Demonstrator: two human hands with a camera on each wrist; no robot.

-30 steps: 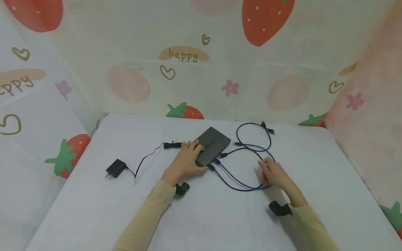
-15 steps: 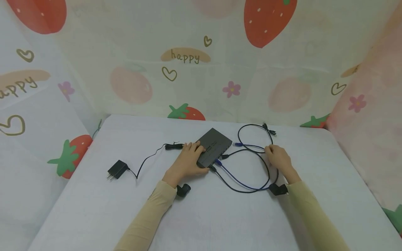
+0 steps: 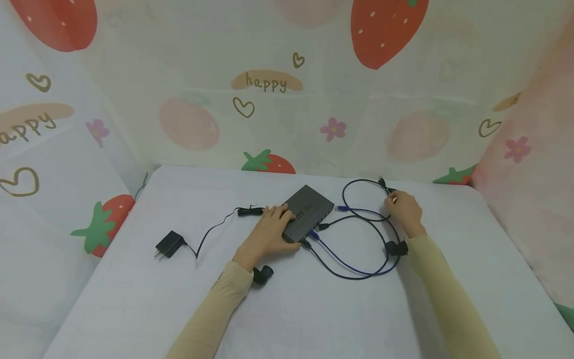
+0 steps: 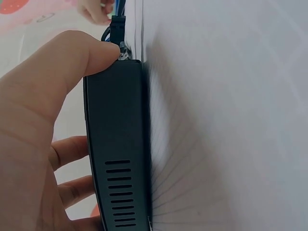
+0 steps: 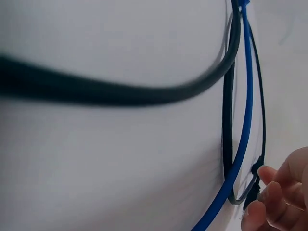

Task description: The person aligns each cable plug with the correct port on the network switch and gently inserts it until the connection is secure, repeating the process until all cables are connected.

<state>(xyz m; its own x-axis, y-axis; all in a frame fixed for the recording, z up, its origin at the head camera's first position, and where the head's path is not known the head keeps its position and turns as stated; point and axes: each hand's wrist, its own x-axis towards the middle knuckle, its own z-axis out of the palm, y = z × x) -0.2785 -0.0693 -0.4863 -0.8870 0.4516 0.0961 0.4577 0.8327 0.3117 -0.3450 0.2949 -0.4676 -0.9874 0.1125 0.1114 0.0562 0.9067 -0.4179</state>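
My left hand (image 3: 269, 229) grips a black network switch (image 3: 309, 209) on the white table. In the left wrist view its thumb lies at the corner of the vented case (image 4: 115, 120), beside a black cable plug (image 4: 118, 31) whose clear tip meets the edge; the other fingers bend over the top. A blue network cable (image 3: 343, 262) and a black one run from the switch's port side. My right hand (image 3: 405, 209) is at the far right end of a black network cable (image 3: 354, 185). In the right wrist view, its loosely bent fingers (image 5: 267, 173) have their tips beside the black plugs (image 5: 252, 197).
A black power adapter (image 3: 169, 244) with bare prongs lies at the left; its thin cord leads to a tied bundle (image 3: 250, 212) beside the left hand. A blue plug (image 3: 342, 208) and a black plug (image 3: 323, 227) lie right of the switch. A patterned cloth wall (image 3: 202, 50) stands behind the table.
My right hand has moved from the near loop of the cables to the far plugs, away from my body. The left hand stays on the network switch, which has not visibly moved.
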